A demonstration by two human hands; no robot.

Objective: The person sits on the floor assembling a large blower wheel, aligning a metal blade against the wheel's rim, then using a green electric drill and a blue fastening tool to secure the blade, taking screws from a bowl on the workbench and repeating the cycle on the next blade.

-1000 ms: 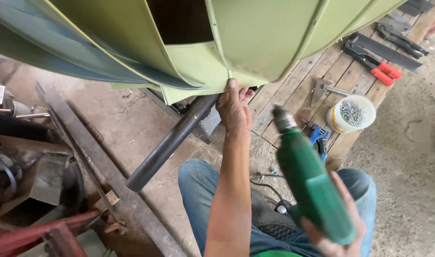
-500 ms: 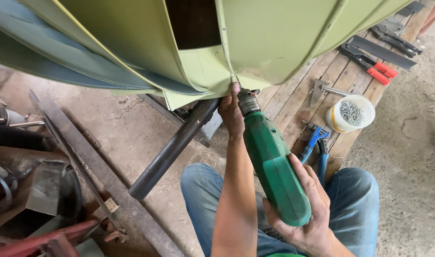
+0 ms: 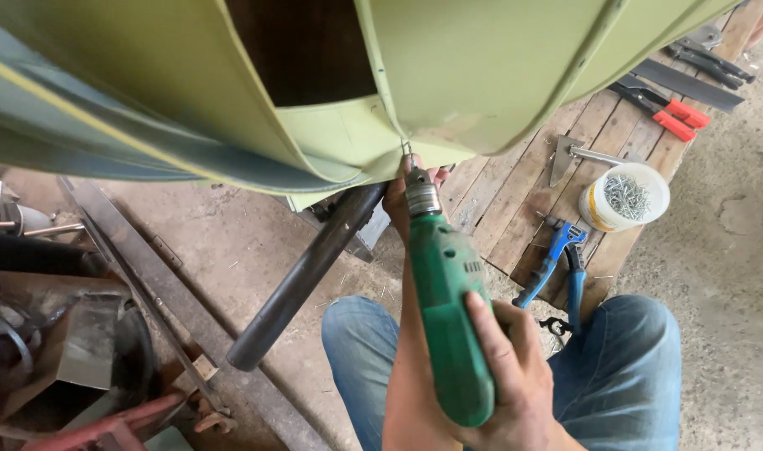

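Note:
My right hand point(image 3: 511, 376) grips a green electric drill point(image 3: 444, 309), its bit touching the lower edge of a pale green sheet-metal body point(image 3: 473, 75) near a seam. My left hand point(image 3: 396, 194) reaches up past the drill and presses against that same lower edge beside the bit; the drill's chuck hides most of it. A dark opening point(image 3: 302, 50) gapes in the panel above. I am crouched, my blue-jeaned knees below the drill.
A black metal pipe point(image 3: 306, 271) slants under the body. On wooden planks point(image 3: 515, 200) at right lie a white tub of rivets point(image 3: 624, 196), a blue hand riveter point(image 3: 561, 259), red-handled snips point(image 3: 661, 108) and a trowel. Scrap metal clutters the left floor point(image 3: 48, 334).
My right hand has raised the drill from beside my knee until its bit meets the panel edge. The left hand has stayed on the edge.

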